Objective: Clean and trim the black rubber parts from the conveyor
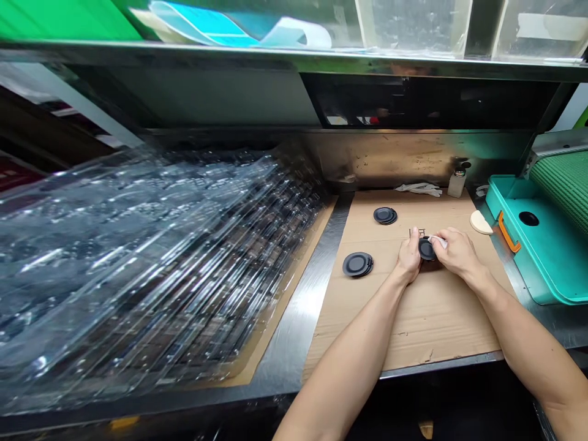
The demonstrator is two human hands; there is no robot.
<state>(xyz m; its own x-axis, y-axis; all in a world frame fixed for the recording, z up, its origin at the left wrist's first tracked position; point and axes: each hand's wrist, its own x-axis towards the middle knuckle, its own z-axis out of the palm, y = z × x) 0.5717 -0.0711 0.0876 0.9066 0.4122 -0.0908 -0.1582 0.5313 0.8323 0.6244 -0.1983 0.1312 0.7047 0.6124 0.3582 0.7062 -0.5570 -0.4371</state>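
The left hand point(408, 257) grips a black disc point(426, 249) above the cardboard point(413, 318); the right hand point(457, 251) pinches a white wad point(440, 241) at the disc's edge; to their left lies one stack of black discs point(357, 264); another stack point(384, 215) lies farther back; beyond, a bottle point(457, 182) stands beside crumpled white cloth point(419, 189).

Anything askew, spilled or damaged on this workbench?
No spill or damage stands out. Slightly askew: the near stack of black discs and the far stack both sit offset, not squared up. A white cloth-like item lies crumpled at the back edge of the cardboard.
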